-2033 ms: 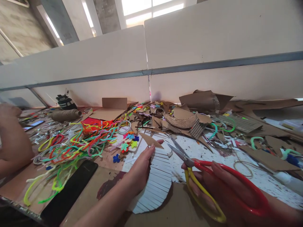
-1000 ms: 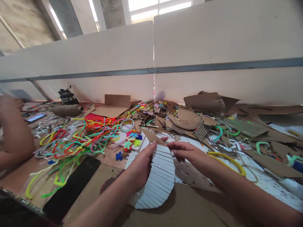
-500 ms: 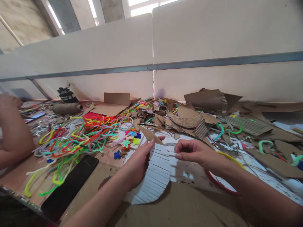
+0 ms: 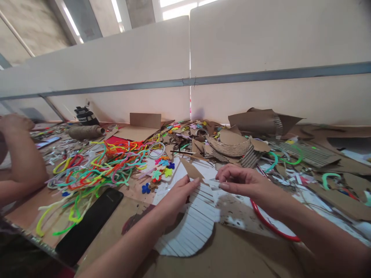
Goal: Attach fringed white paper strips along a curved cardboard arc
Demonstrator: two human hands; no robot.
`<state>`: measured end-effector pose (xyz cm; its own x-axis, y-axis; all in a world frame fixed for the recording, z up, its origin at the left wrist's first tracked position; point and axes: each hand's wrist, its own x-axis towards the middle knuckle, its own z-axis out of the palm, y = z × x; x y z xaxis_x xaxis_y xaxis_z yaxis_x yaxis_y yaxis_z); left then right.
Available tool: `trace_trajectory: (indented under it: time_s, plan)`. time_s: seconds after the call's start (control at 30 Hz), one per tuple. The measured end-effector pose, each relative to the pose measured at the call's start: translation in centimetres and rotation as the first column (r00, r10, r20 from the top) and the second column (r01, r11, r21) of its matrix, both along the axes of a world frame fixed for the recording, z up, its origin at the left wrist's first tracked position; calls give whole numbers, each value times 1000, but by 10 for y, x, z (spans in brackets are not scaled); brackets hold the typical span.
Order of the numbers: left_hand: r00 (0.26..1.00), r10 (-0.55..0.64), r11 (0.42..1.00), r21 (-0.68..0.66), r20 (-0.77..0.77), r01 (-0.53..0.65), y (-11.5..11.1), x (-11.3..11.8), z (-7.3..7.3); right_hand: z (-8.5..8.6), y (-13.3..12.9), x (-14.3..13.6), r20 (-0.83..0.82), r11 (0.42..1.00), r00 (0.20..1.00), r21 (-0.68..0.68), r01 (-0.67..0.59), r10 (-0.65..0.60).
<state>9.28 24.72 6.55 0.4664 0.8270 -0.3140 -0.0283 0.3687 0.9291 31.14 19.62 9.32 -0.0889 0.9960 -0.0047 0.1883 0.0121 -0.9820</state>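
My left hand (image 4: 179, 199) is closed round the upper part of a curved cardboard shape (image 4: 193, 231) faced with rows of white paper strips. A bare brown cardboard tip (image 4: 191, 168) sticks out beyond its thumb. Just to the right, my right hand (image 4: 242, 179) pinches a small white paper strip (image 4: 215, 184) near the upper edge of the shape. Whether the strip touches the shape is hard to tell. Under my right forearm lies a red ring (image 4: 268, 224), partly covered. White sheets and a stained sheet (image 4: 234, 212) lie beneath my hands.
Colourful pipe cleaners (image 4: 98, 166) and a dark phone (image 4: 89, 220) lie to the left. Felt flowers (image 4: 162, 170) and cardboard scraps (image 4: 232, 144) are piled behind. A twine cone (image 4: 87, 132) lies further back. Another person's arm (image 4: 24, 162) rests at far left.
My left hand and the white-striped shape have shifted slightly right and the shape sits a little lower. My right hand has turned slightly, still pinching the strip. The whole view has shifted a little.
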Motion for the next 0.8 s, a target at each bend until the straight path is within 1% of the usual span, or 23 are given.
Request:
trace_trajectory:
  time_s: [0.07, 0.17, 0.27, 0.4, 0.57, 0.7, 0.8]
  plan:
    - [995, -84, 996, -10, 52, 84, -6, 5, 2, -5, 1, -5, -27, 1000, 999, -9, 30, -30]
    - [987, -128, 992, 24, 94, 126, -13, 9, 4, -13, 2, -12, -26, 998, 997, -16, 68, -69]
    - [985, -135, 990, 65, 108, 129, -13, 10, 4, -18, 2, -16, 20, 995, 995, 21, 97, -98]
    - [986, -132, 990, 70, 101, 125, -14, 9, 3, -17, 1, -20, 91, 991, 988, 67, 116, -122]
    - [984, -128, 991, 47, 122, 123, -18, 11, 5, -12, -2, -25, 136, 990, 981, 30, 134, -137]
    - [989, -106, 994, 46, 105, 102, -19, 11, 5, -11, -3, -27, 110, 990, 985, -30, 140, -136]
    - [990, -102, 994, 52, 94, 98, -19, 11, 5, -10, -3, -29, 87, 988, 986, -37, 148, -145]
